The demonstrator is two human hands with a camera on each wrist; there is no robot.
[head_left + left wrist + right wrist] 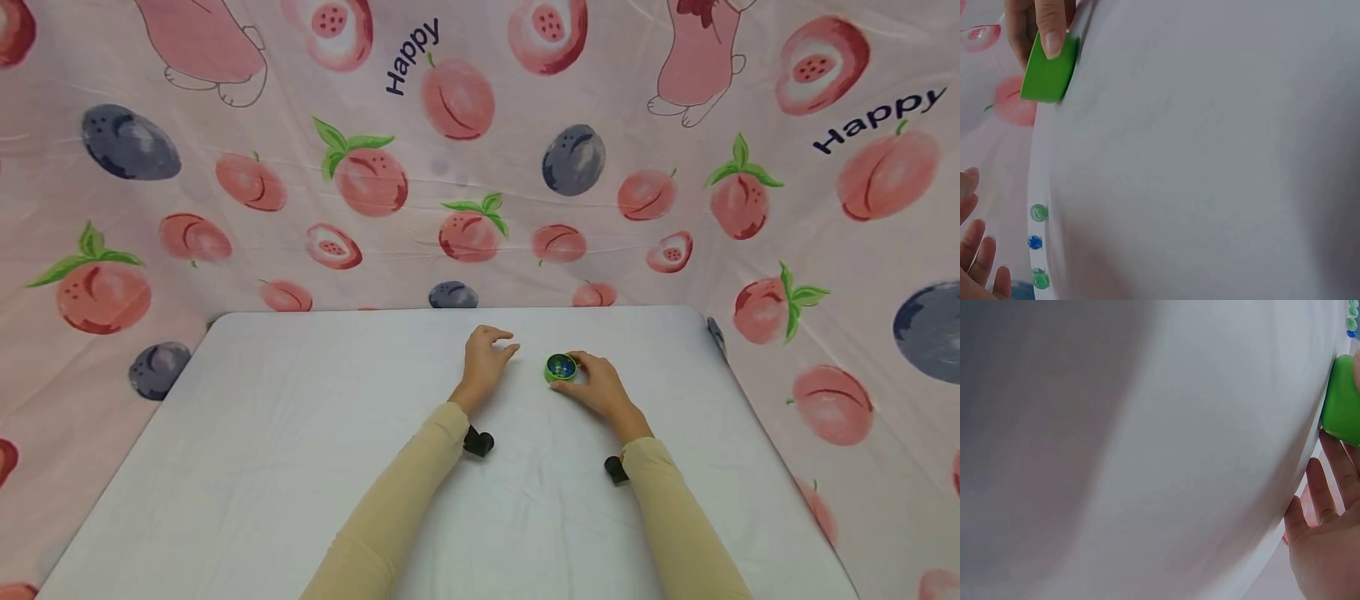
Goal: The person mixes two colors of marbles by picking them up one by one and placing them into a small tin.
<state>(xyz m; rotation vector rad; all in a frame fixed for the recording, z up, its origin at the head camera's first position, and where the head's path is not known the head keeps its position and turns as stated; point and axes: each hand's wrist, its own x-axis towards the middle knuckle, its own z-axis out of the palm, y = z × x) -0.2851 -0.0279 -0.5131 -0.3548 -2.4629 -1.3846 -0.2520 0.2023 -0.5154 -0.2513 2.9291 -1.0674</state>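
Note:
A small round green cup (550, 377) with blue and green glass marbles (561, 365) in it sits on the table, right of centre. My right hand (602, 390) grips its side between thumb and fingers; in the right wrist view the cup (1340, 403) shows partly at the edge. To the left, my left hand (485, 360) hovers with thumb and fingers apart and nothing between them. The left wrist view shows a green marble (1039, 212), a blue marble (1035, 242) and another green marble (1041, 278) in a line beside the left hand's fingers. From the head view, these loose marbles are hidden.
A white cloth covers the table (262, 467). Behind it and at both sides hangs a pink curtain (510, 283) printed with fruit. Black wrist cameras, left (478, 442) and right (616, 470), jut out below the hands.

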